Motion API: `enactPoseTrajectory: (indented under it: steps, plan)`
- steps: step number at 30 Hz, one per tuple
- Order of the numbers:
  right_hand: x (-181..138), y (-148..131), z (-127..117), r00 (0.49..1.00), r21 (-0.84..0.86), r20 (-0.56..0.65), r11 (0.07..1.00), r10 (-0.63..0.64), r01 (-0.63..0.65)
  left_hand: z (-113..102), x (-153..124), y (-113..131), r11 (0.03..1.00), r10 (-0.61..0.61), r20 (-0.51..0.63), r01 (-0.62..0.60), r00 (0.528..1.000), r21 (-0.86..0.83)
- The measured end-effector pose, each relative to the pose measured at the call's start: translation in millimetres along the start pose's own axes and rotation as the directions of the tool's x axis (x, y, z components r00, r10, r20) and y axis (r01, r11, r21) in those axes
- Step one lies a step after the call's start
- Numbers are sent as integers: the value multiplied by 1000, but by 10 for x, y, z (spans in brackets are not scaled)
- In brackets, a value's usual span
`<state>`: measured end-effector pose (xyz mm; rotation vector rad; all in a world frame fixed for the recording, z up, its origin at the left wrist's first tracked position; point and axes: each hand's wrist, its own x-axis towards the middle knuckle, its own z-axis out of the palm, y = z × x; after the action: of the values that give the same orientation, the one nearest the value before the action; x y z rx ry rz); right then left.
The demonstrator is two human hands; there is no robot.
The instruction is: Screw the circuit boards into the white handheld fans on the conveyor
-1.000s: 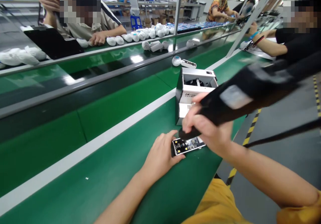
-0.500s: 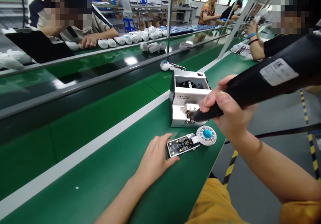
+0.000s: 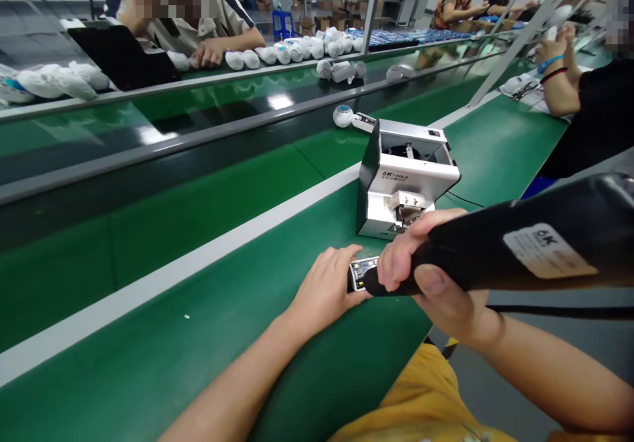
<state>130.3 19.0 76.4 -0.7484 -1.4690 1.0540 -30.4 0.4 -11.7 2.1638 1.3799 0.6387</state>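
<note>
My right hand (image 3: pixel 436 270) is wrapped around a black electric screwdriver (image 3: pixel 495 244) with a silver label, tilted with its tip down and to the left. The tip is over a small handheld fan (image 3: pixel 362 269) whose handle is open and shows a circuit board; I cannot tell whether it touches. My left hand (image 3: pixel 329 287) grips the end of that handle between thumb and fingers on the green table. The fan's round head is hidden behind the screwdriver and my right hand. A silver screw feeder (image 3: pixel 409 178) stands just beyond both hands.
Behind the feeder lies another fan (image 3: pixel 344 116) with a white-wrapped head. Past a metal rail (image 3: pixel 198 143), several wrapped fans (image 3: pixel 297 49) line the far side, near a co-worker's hand (image 3: pixel 208 52) and a black bin (image 3: pixel 123 55). Another person (image 3: pixel 594 105) sits to the right.
My right hand has brought the screwdriver from the feeder down and left, over the fan's board. My left hand keeps hold of the handle. The view has shifted, too.
</note>
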Motion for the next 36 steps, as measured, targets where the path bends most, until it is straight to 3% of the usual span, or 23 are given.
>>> enactPoseTrajectory:
  steps: [4, 14, 18, 22, 24, 25, 26, 28, 30, 36]
  plan:
    - [-26, 64, -24, 996, -20, 56, 997, -73, 75, 20, -9, -10, 1000, 16, -2, -16, 1000, -6]
    - [-63, -65, -53, 976, 43, 215, 999, -23, 14, 45, -18, -4, 1000, -3, 15, 3, 1000, 12]
    - [-53, -269, -160, 997, 227, 43, 973, -58, 47, -122, 3, 40, 997, -57, 21, 58, 998, -54]
    - [-100, -388, -466, 978, 155, -209, 988, 25, 8, -757, -15, -111, 964, -194, 87, 206, 977, -166]
    - [-147, -321, -636, 949, 114, -309, 993, 59, -25, -1100, -82, -321, 886, -393, -8, 376, 920, -272]
    - [-167, -259, -709, 936, 109, -344, 993, 75, -39, -1235, -122, -451, 805, -513, -45, 463, 857, -371]
    - [-180, -187, -769, 926, 113, -365, 992, 99, -62, -1336, -156, -586, 676, -646, -68, 528, 760, -514]
    - [-184, -44, -847, 904, 125, -395, 985, 162, -122, -1441, -181, -842, 368, -847, -83, 467, 525, -804]
    - [-164, 61, -874, 892, 138, -401, 977, 207, -164, -1451, -133, -1038, 254, -907, -83, 379, 413, -890]
    - [-94, 178, -868, 920, 171, -332, 972, 211, -161, -1492, 90, -1319, 231, -948, -85, 477, 308, -848]
